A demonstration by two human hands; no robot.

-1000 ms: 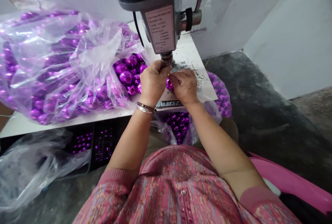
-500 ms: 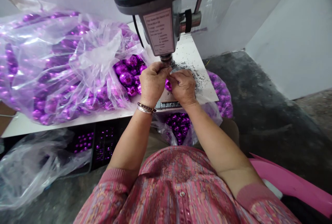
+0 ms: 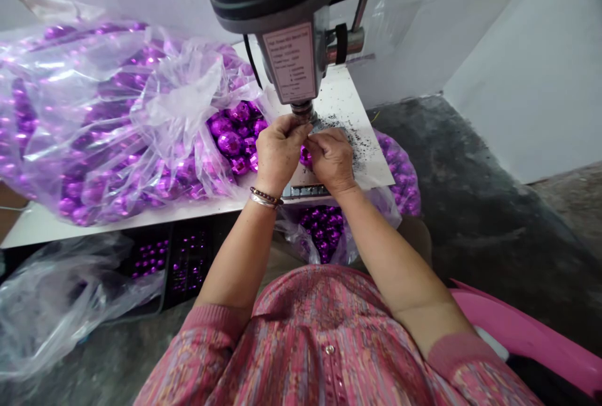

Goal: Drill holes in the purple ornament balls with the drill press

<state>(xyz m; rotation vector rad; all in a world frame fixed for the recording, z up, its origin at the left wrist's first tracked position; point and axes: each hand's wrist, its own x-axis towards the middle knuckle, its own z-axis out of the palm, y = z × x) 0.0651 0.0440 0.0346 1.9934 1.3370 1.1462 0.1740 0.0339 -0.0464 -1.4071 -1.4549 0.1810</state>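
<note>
Under the spindle of a bench drill (image 3: 289, 64), my left hand (image 3: 279, 147) and my right hand (image 3: 332, 156) meet with their fingers pinched together. What the fingertips hold is too small and hidden to name. Just below them, between the hands, a shiny purple faceted ball (image 3: 305, 156) shows in part. Loose purple balls (image 3: 230, 142) spill from a clear bag (image 3: 174, 98) to the left of my left hand. Dark shavings (image 3: 360, 142) lie on the white board (image 3: 341, 95) to the right of the drill.
Below the table edge, an open bag of purple balls (image 3: 324, 230) sits before my lap. Another bag (image 3: 399, 170) is right of the board. Black trays (image 3: 188, 261) with purple pieces and crumpled plastic (image 3: 61, 299) are lower left. A pink seat (image 3: 522, 331) is lower right.
</note>
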